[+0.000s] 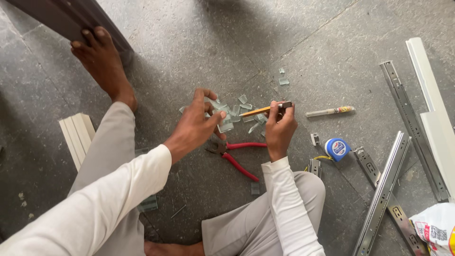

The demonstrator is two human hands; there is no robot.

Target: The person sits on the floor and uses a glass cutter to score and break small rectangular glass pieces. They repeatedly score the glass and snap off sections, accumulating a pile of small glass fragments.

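Right hand (pixel 279 130) grips a yellow pencil (pixel 256 112), tip pointing toward the left hand (pixel 199 124); left hand pinches a small glass piece (pixel 225 126) just beside that tip; red-handled pliers (pixel 239 156) lie directly below both hands; step judged: marking the piece; the mark requires steady support.

- Long white sleeves (pixel 95 208) cover both arms and end in plain cuffs at the wrists, lower left and lower centre of the frame.
- Light grey trousers (pixel 246 227) cover both legs, loose and creased.
- The left hand (pixel 196 124) and right hand (pixel 279 130) are bare, without gloves.
- The foot (pixel 102 59), upper left, is bare, with no shoe or sock.
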